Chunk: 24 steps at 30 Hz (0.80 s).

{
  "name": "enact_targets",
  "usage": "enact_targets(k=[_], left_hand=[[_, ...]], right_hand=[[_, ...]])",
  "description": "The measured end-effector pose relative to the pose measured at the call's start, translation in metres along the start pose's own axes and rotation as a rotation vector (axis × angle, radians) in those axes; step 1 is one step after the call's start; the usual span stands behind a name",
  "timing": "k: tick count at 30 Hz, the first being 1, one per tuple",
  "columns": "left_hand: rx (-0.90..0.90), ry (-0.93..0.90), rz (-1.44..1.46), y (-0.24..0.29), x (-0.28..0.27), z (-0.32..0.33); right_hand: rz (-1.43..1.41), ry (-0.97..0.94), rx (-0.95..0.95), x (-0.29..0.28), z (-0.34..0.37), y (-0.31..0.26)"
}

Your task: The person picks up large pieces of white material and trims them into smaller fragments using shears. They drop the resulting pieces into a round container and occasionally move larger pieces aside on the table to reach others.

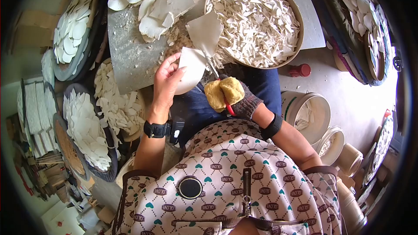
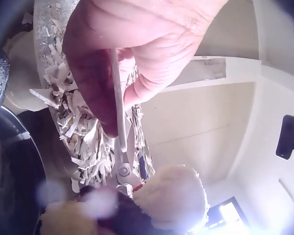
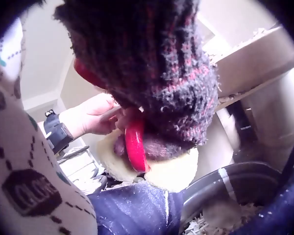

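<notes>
The dark badges (image 1: 217, 166) repeated across the patterned apron (image 1: 278, 172) read "LOLOVE", though the 2nd letter could be a Q. Small print on a grey panel (image 2: 198, 73) in the left wrist view is too faint to read.

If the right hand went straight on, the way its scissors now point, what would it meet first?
Probably the pale sheet in the left hand; the scissors in the right hand seem to be at its edge, though depth is unclear.
</notes>
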State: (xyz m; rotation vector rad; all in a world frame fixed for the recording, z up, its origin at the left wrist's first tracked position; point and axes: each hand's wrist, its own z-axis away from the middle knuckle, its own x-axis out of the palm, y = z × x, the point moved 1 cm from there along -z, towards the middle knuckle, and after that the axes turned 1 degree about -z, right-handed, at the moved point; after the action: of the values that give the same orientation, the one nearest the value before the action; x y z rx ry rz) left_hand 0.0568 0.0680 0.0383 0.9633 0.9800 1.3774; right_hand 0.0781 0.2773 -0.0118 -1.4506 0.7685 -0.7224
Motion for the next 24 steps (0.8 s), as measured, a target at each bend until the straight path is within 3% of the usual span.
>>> enact_targets(k=[3, 4, 5, 6, 8, 9, 12, 13, 15, 17, 18, 20, 21, 22, 24], left_hand=[[-0.003, -0.034, -0.071, -0.002, -0.011, -0.002], [-0.001, -0.061, -0.087, 0.001, -0.013, -0.007], [0.002, -0.116, 0.01, 0.005, -0.013, -0.009], [-0.001, -0.156, 0.0, 0.01, -0.016, -0.01], [0.042, -0.243, -0.008, 0.02, -0.015, -0.01], [0.005, -0.234, -0.032, 0.018, -0.017, -0.013], [-0.08, -0.258, -0.155, 0.044, -0.017, -0.018], [-0.102, -0.338, -0.205, 0.061, -0.017, -0.02], [-0.286, -0.56, -0.272, 0.105, -0.004, -0.028], [-0.136, -0.952, -0.738, 0.129, 0.024, -0.059], [-0.05, -0.956, -0.698, 0.144, 0.047, -0.067], [0.041, -0.904, -0.54, 0.189, 0.116, -0.073], [0.21, -0.939, -0.027, 0.217, 0.165, -0.051], [0.285, -0.986, 0.205, 0.247, 0.197, -0.029], [0.468, -0.926, 0.342, 0.273, 0.233, -0.003]], right_hand=[[-0.101, 0.015, 0.093, -0.001, 0.004, -0.005], [-0.209, -0.073, 0.165, 0.0, 0.002, 0.003], [0.173, -0.092, -0.174, -0.004, 0.001, -0.001], [0.561, 0.026, -0.506, -0.008, 0.0, -0.008], [0.67, -0.066, -0.336, -0.01, 0.004, -0.02], [0.585, -0.053, -0.272, -0.009, 0.003, -0.03], [0.486, 0.176, -0.473, 0.001, 0.01, -0.008], [0.094, 0.183, -0.215, 0.007, 0.018, -0.007], [-0.402, 0.081, -0.275, 0.019, 0.016, 0.003], [-0.932, -0.131, -0.395, 0.034, 0.009, 0.028], [-0.561, 0.088, -0.257, 0.036, 0.016, 0.035], [-0.1, 0.13, -0.073, 0.023, 0.019, 0.034], [0.124, 0.122, 0.017, 0.016, 0.021, 0.033], [0.1, 0.09, 0.081, 0.013, 0.02, 0.022], [0.135, 0.035, 0.143, 0.01, 0.019, 0.022]])
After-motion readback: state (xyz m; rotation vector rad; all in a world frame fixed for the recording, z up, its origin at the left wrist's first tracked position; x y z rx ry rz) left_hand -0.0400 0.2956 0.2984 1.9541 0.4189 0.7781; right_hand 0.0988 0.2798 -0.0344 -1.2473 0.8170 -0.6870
